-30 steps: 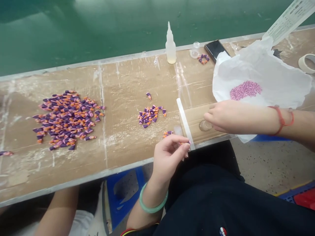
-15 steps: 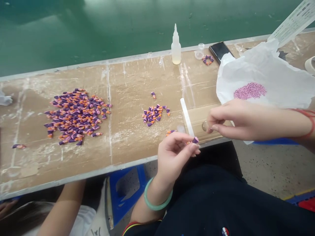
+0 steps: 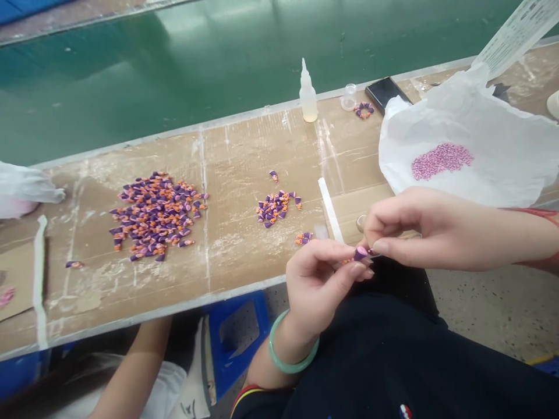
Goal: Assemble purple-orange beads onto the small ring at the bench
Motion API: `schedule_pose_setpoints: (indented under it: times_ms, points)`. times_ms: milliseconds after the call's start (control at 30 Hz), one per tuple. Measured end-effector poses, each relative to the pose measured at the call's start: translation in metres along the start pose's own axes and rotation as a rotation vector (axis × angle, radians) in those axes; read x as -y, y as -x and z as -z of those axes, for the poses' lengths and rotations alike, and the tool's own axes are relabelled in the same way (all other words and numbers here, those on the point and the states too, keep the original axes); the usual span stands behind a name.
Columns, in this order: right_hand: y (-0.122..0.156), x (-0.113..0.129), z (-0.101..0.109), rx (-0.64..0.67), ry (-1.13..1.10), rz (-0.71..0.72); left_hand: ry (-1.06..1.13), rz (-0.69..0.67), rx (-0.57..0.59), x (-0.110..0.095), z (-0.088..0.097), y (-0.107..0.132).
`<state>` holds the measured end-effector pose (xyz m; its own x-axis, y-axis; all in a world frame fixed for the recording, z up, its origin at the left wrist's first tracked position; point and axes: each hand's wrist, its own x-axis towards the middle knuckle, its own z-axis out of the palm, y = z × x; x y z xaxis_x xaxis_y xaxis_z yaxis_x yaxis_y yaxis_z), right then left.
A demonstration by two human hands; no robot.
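My left hand [image 3: 321, 282] pinches a small purple piece [image 3: 360, 253] between thumb and forefinger, just off the table's front edge. My right hand [image 3: 410, 224] meets it from the right, fingers pinched at the same piece; whether a thin tool is in them I cannot make out. A small heap of purple-and-orange pieces [image 3: 275, 206] lies on the table beyond my left hand, with a few more pieces [image 3: 303, 237] nearer. A big heap of the same pieces [image 3: 157, 215] lies to the left. Tiny pink beads [image 3: 441, 160] rest on white paper [image 3: 493, 145].
A glue bottle [image 3: 308, 96], a clear cap [image 3: 349, 96], a ring of pieces [image 3: 364, 110] and a dark phone [image 3: 384, 93] stand at the table's far edge. A white strip [image 3: 330, 209] lies by my hands. Another person's arm [image 3: 135, 372] shows below the table.
My right hand left the small round thing on the table and came to my left hand. Both hands now meet at the purple piece. The camera shifted, so the table moved right in view.
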<state>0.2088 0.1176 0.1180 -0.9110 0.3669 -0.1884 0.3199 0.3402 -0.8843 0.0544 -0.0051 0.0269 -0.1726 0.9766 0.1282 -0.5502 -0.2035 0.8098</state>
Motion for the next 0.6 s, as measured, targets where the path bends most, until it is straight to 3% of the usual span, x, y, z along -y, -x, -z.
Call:
schedule_pose_setpoints:
  times_ms: [267,600]
  points:
    - [0.003,0.002,0.0,-0.027,0.002,0.011,-0.039,-0.04,0.02,0.002,-0.004,-0.002]
    - [0.008,0.009,-0.002,-0.099,0.158,0.076,-0.159,0.013,-0.065,0.0,-0.011,-0.001]
